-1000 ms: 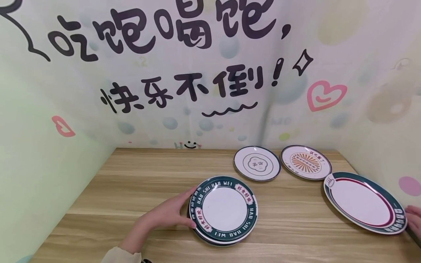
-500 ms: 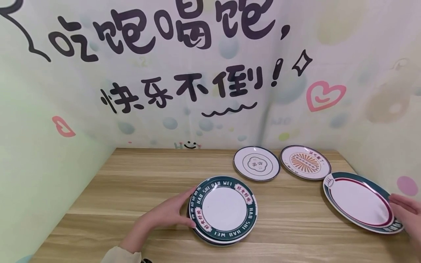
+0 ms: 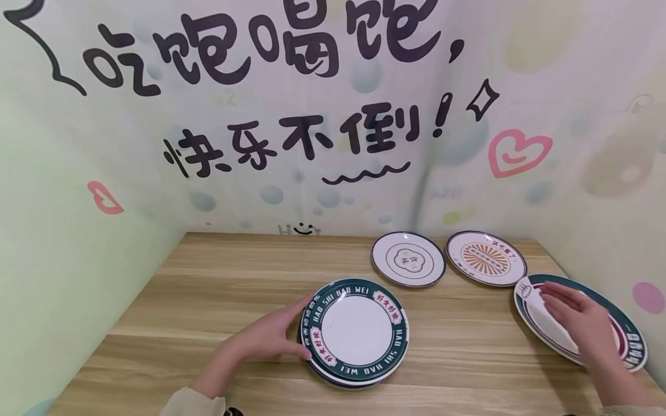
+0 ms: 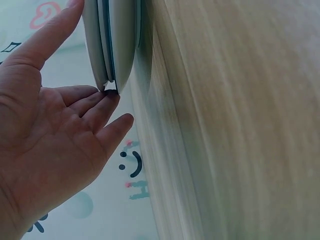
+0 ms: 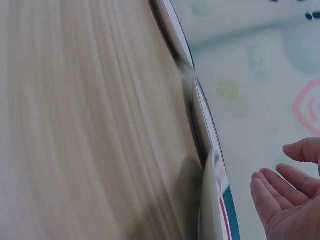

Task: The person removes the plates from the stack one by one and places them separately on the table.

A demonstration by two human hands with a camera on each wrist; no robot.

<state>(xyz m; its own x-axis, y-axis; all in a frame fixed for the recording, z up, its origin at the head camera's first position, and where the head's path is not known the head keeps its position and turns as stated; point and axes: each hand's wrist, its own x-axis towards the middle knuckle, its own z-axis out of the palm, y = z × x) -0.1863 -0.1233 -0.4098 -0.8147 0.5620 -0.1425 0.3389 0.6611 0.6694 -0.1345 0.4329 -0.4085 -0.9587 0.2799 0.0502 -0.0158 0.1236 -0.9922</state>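
A stack of round plates (image 3: 356,332) stands on the table, its top plate green-rimmed with a white centre. My left hand (image 3: 270,335) rests at the stack's left edge, thumb and fingertips spread against the rims. In the left wrist view, the fingers of that hand (image 4: 65,120) are extended, and the stacked plates (image 4: 111,45) show edge-on. Over the green-rimmed oval plate (image 3: 619,312) on the right hangs my right hand (image 3: 585,323), holding nothing. The right wrist view shows this hand (image 5: 290,200) with loosely bent fingers, apart from the oval plate (image 5: 212,205).
Behind, near the wall, lie a small white plate (image 3: 408,259) with a dark rim and a plate with an orange ray pattern (image 3: 486,258). The oval plate is close beside the latter. Printed cloth walls (image 3: 250,196) enclose the wooden table (image 3: 218,289).
My right hand has moved left from the oval plate's right end to above its middle. The left hand stays at the stack. The head view has shifted slightly.
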